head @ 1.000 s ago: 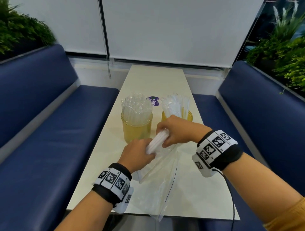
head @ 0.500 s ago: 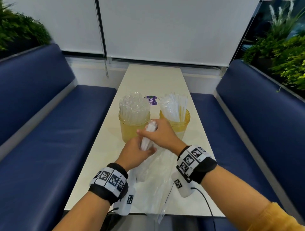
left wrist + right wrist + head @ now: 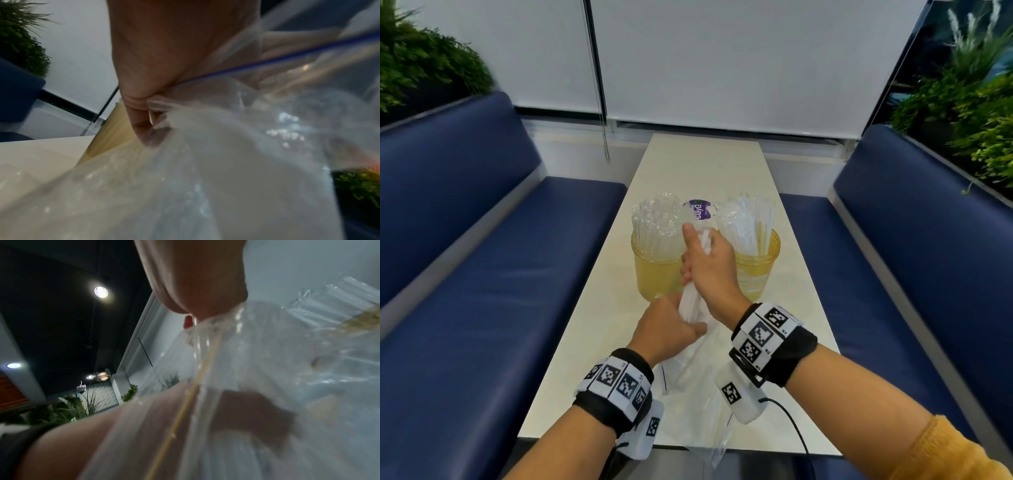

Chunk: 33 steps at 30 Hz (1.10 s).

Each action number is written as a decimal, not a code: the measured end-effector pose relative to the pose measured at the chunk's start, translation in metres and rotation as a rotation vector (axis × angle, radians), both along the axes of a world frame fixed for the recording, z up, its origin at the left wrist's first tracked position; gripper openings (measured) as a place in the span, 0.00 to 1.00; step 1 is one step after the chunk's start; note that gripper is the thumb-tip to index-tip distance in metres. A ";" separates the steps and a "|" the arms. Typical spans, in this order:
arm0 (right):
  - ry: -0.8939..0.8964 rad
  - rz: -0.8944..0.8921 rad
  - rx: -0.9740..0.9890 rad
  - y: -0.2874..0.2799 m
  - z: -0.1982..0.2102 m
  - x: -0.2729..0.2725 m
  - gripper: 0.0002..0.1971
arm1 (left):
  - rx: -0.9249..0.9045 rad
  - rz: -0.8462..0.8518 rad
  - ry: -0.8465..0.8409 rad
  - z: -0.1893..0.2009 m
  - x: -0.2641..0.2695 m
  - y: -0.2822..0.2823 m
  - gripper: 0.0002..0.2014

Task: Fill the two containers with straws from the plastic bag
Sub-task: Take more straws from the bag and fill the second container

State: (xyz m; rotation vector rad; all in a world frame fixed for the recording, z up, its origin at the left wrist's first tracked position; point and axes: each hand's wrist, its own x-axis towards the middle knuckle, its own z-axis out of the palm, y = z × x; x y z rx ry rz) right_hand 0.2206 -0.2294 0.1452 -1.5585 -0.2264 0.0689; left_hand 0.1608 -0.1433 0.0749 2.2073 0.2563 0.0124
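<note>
Two yellow see-through containers stand side by side on the table: the left container (image 3: 654, 274) holds clear wrapped straws, the right container (image 3: 760, 270) holds white wrapped straws. My right hand (image 3: 705, 267) grips a bundle of white straws (image 3: 693, 301), held nearly upright in front of the containers. Its lower end sits in the mouth of the clear plastic bag (image 3: 695, 387). My left hand (image 3: 671, 329) pinches the bag's mouth at the bundle's base. In the left wrist view the bag (image 3: 226, 162) fills the picture, blurred.
The pale narrow table (image 3: 702, 164) runs away from me between two blue benches (image 3: 493, 274) (image 3: 914, 260). A round purple label (image 3: 700, 209) lies behind the containers. Plants stand behind both bench backs. The bag's lower part hangs over the table's near edge.
My right hand has swung the straw bundle from lying slanted to nearly upright and lifted it toward the containers. My left hand kept hold of the bag's mouth.
</note>
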 end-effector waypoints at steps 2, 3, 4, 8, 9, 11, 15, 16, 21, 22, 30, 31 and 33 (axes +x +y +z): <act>-0.004 -0.038 0.058 0.000 0.018 0.001 0.08 | -0.007 -0.029 -0.009 0.001 0.000 -0.002 0.10; -0.016 -0.051 0.079 -0.001 0.029 0.002 0.09 | -0.003 -0.048 -0.014 0.001 0.000 -0.001 0.10; -0.036 -0.058 0.096 -0.002 0.039 0.007 0.10 | 0.008 -0.058 -0.022 0.001 0.000 0.000 0.10; -0.132 -0.093 0.182 -0.011 0.079 0.030 0.16 | 0.022 -0.043 -0.027 0.000 0.001 0.006 0.15; -0.146 -0.105 0.219 -0.015 0.091 0.035 0.16 | 0.029 -0.037 -0.025 -0.001 0.002 0.008 0.17; -0.214 -0.133 0.280 -0.024 0.116 0.044 0.16 | 0.032 -0.034 -0.023 -0.004 0.003 0.011 0.21; -0.496 -0.235 0.335 -0.047 0.151 0.067 0.16 | 0.047 -0.007 -0.022 -0.010 0.004 0.015 0.18; -0.570 -0.268 0.330 -0.051 0.154 0.074 0.17 | 0.056 -0.004 -0.020 -0.011 0.005 0.015 0.18; -0.798 -0.384 0.074 -0.065 0.131 0.110 0.14 | 0.062 0.003 0.001 -0.013 0.007 0.019 0.26; -0.781 -0.404 0.034 -0.066 0.119 0.118 0.15 | 0.055 0.000 0.009 -0.014 0.007 0.020 0.28; -0.388 -0.284 -0.189 -0.071 0.006 0.156 0.22 | 0.031 0.011 0.059 -0.016 0.010 0.025 0.35; -0.347 -0.274 -0.219 -0.072 -0.006 0.156 0.22 | 0.029 0.014 0.061 -0.016 0.010 0.025 0.35; -0.281 -0.278 -0.263 -0.076 -0.025 0.157 0.21 | 0.031 0.018 0.061 -0.014 0.011 0.026 0.37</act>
